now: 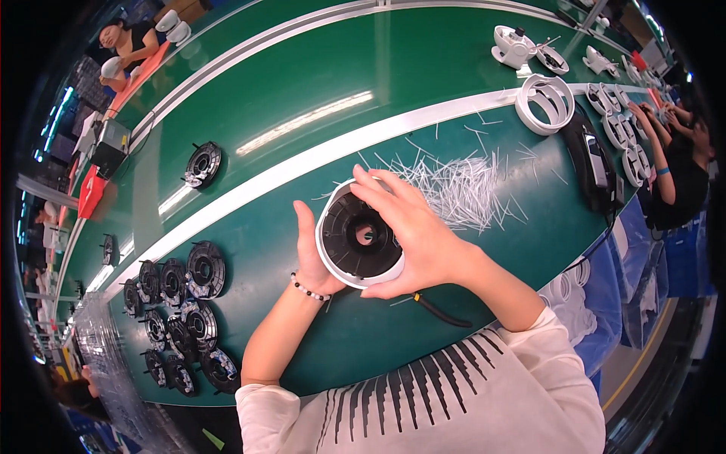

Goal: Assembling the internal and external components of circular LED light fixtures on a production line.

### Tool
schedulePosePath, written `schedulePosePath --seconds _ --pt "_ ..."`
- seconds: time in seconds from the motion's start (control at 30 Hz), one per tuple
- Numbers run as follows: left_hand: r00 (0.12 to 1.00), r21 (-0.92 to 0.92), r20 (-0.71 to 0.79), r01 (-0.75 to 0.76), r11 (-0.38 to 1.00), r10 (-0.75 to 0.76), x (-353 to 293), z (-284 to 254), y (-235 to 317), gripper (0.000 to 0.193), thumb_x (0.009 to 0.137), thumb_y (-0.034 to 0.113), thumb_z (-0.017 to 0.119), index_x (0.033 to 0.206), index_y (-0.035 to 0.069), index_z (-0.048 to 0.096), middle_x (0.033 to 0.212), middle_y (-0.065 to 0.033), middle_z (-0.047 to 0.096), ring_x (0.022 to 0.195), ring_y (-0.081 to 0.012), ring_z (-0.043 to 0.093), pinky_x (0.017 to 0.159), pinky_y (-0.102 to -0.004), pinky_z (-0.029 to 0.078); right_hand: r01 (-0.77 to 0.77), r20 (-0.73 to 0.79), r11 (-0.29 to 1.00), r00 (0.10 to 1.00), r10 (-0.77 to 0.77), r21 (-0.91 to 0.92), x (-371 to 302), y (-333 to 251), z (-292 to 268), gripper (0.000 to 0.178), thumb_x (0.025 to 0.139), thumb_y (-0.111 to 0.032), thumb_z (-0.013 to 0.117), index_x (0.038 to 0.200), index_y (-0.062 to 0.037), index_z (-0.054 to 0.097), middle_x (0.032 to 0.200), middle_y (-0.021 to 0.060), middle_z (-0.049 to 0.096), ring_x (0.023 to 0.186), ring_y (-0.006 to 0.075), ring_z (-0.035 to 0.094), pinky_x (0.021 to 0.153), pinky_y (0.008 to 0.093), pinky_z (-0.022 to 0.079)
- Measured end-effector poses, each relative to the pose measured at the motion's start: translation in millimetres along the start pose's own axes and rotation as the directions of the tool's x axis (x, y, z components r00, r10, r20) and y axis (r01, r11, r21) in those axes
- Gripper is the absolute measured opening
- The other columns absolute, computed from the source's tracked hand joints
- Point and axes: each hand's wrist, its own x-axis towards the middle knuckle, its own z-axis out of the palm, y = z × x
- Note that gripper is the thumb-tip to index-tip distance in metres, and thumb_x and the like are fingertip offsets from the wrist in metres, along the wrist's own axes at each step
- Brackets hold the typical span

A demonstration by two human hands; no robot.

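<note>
Between both hands, above the green table, is a white round housing [324,253] with a black ribbed disc [348,227] inside and a hole in its middle. My left hand [314,261], with a beaded bracelet at the wrist, cups its left side, thumb raised. Around its right side wraps my right hand [412,231], fingers over the top edge and thumb at the bottom. Just below the hands lies a pair of pliers or cutters [442,312] with dark handles, partly hidden. Beyond my right hand spreads a heap of thin white strips [465,189].
Several black round parts [206,270] sit at the left; another black part [203,165] rests on the conveyor [302,83] beyond. White rings [544,104] and a dark device [591,163] stand at the right. Open white housings [516,47] lie farther off. Other people work at both sides.
</note>
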Motion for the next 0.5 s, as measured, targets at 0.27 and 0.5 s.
schedulePosePath --seconds 0.27,0.5 --pt "0.975 0.237 -0.147 -0.128 0.963 0.166 4 2 -9 0.066 0.078 0.050 0.044 0.123 0.002 0.038 0.117 -0.0134 0.049 0.105 -0.0247 0.050 0.091 -0.0380 0.041 -0.155 -0.271 0.987 0.953 0.137 -0.045 -8 3 32 0.101 0.044 -0.041 0.076 0.121 0.0071 0.032 0.126 0.0241 0.035 0.112 0.0393 0.037 0.091 0.0455 0.033" --pt "0.970 0.161 -0.067 -0.219 0.962 0.232 17 14 -8 0.064 0.069 0.039 0.052 0.120 0.000 0.041 0.115 -0.0145 0.050 0.104 -0.0253 0.050 0.090 -0.0369 0.041 -0.288 -0.379 0.948 0.899 0.220 -0.133 -11 -3 40 0.110 0.050 -0.044 0.074 0.131 0.0030 0.016 0.133 0.0245 0.025 0.119 0.0438 0.026 0.094 0.0504 0.025"
